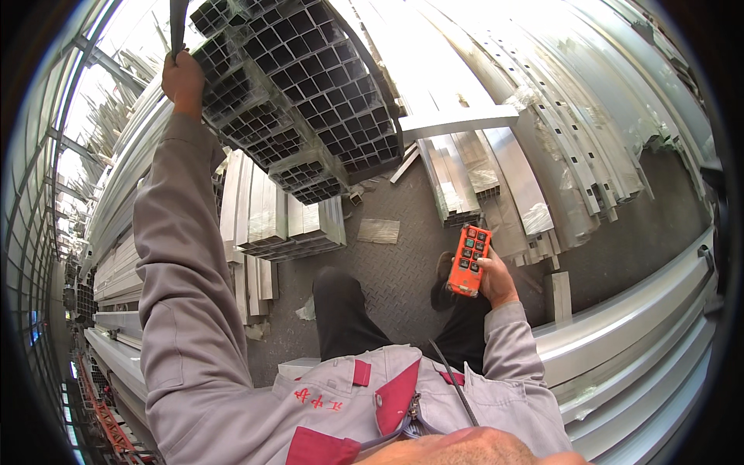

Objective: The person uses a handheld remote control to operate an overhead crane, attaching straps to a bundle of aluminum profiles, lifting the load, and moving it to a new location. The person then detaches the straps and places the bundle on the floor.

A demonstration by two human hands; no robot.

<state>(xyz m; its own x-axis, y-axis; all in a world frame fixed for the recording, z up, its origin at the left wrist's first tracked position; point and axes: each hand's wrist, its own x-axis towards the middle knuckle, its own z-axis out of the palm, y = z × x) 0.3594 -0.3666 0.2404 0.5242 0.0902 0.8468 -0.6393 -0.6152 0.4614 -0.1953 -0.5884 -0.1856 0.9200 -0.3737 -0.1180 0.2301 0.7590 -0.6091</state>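
Racks of long aluminium profiles (116,186) line the left wall of a metal storage hall, receding toward bright windows. Left hand (183,79) is raised overhead, fingers closed around a grey strap (178,23) at the upper left corner of a suspended bundle of square aluminium tubes (298,85); the bundle hangs with its open tube ends facing the camera. Below it, shorter stacks of aluminium sections (279,221) lie on the chequer-plate steel floor (387,271), which is dark grey with scraps of plastic wrap (378,230). Right hand (496,280) holds an orange crane remote control (470,261) at waist height, fingers wrapped around its lower body, keypad facing up. Further flat and slotted aluminium profiles (542,132) fan out to the right, and wide aluminium beams (643,325) run along the lower right edge.
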